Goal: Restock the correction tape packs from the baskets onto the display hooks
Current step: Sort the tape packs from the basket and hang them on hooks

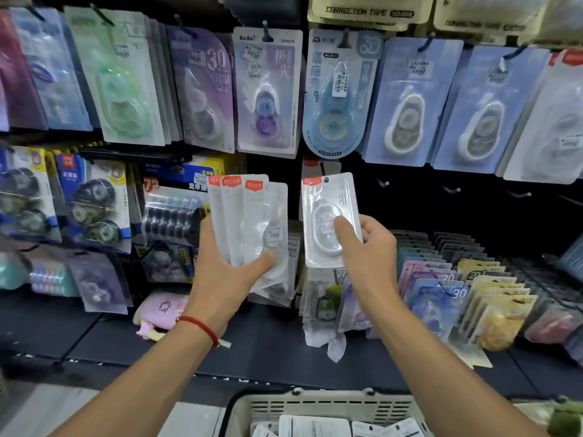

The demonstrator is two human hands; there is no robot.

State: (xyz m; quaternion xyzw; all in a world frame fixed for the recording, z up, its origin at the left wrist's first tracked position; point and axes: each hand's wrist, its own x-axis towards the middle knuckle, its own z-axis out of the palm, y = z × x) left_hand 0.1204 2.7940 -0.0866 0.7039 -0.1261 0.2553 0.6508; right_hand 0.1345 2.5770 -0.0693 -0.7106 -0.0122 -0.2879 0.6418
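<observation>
Filling the whole view from edge to edge: a dark display wall (473, 209), upper rows crowded with hanging packs (268, 89), lower right row showing bare hooks (383, 183) near the wall's middle (probably the destination, judging by the matching red-cornered card just behind the lifted pack). Below, along the wall's bottom edge, a dark shelf (252, 348) carrying upright rows of coloured packs (441, 294) at its right end and a pink pouch (161, 310) toward the left. At the bottom edge of view, a pale basket (315, 405) with more packs lying inside, kept close under the arms for easy reach.

Gripped in the left hand (227, 272): a fanned stack of clear packs (249, 216), thumb curled across the front, held upright as a ready supply. Pinched in the right hand (369, 244): one single pack (328, 216), thumb on the blister, fingers behind, hang hole at the top raised toward the hook row. Held low on the card, seemingly to leave the hole free.

In the way: the card already hanging behind, and the loose packs propped on the shelf beneath. Round the left wrist, a red string (198, 326).
</observation>
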